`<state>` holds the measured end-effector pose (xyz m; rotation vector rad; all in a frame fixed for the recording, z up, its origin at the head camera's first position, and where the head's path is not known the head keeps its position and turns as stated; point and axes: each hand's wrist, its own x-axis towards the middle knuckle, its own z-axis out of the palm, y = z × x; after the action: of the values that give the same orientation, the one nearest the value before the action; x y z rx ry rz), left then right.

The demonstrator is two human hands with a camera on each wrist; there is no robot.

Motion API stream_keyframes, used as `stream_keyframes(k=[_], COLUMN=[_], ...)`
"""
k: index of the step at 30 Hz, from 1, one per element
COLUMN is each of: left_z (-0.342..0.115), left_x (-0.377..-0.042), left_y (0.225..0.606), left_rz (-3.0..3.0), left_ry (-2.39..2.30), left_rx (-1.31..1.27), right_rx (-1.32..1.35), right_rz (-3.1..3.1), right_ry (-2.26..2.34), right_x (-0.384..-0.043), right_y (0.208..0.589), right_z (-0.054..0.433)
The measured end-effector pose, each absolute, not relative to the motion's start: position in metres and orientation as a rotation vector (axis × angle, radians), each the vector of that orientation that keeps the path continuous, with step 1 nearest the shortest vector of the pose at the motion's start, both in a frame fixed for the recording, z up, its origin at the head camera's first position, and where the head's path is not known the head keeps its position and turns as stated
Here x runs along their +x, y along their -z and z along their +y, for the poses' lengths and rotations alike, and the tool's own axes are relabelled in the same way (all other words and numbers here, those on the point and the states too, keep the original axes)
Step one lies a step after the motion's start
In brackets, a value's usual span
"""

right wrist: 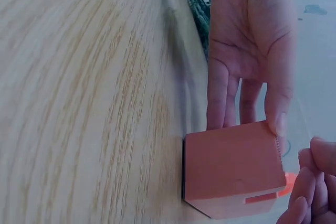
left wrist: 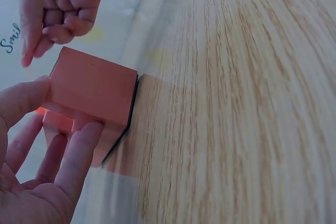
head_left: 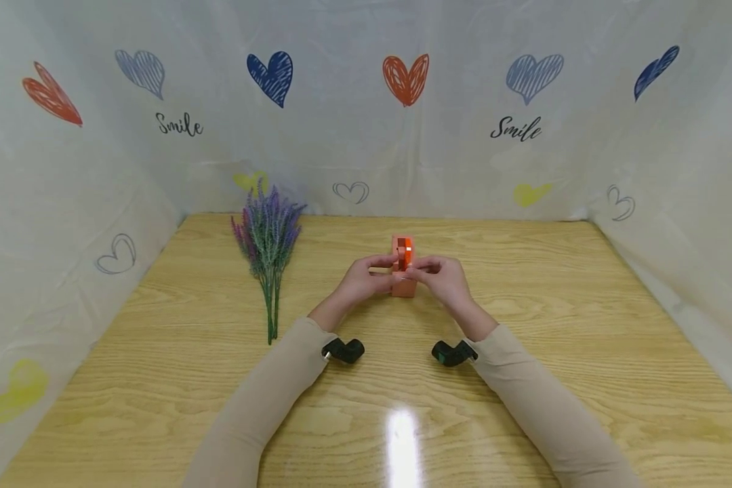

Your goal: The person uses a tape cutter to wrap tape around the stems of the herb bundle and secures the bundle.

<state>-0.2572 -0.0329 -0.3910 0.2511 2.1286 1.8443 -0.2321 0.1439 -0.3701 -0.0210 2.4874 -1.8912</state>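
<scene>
A coral-pink tape dispenser (head_left: pixel 404 289) stands on the table, a shiny orange-red roll (head_left: pixel 409 251) in its top. My left hand (head_left: pixel 360 279) grips its left side; in the left wrist view its fingers lie along the dispenser's body (left wrist: pixel 94 85). The right wrist view shows the left thumb near the toothed cutting edge (right wrist: pixel 280 153). My right hand (head_left: pixel 445 279) is just to the right, thumb and fingertip pressed together close by that edge. They pinch the end of the clear tape, which barely shows.
A bunch of artificial lavender (head_left: pixel 270 234) lies on the left of the wooden table (head_left: pixel 555 379), stems toward me. Pale curtains (head_left: pixel 354 149) printed with hearts and "Smile" enclose the table at the back and sides. Small black wrist cameras (head_left: pixel 454 353) sit at both cuffs.
</scene>
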Motion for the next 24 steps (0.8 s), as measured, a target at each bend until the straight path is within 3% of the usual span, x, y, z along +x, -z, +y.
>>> stream_keyframes(k=[24], left_z=[-0.035], left_x=[-0.257], left_y=[0.39], left_rz=[2.219], left_ry=[-1.774], left_rx=[0.332], right_rx=[-0.181], right_rz=[2.426], right_ry=[1.682], right_x=[-0.188], right_y=[0.368], right_z=[0.157])
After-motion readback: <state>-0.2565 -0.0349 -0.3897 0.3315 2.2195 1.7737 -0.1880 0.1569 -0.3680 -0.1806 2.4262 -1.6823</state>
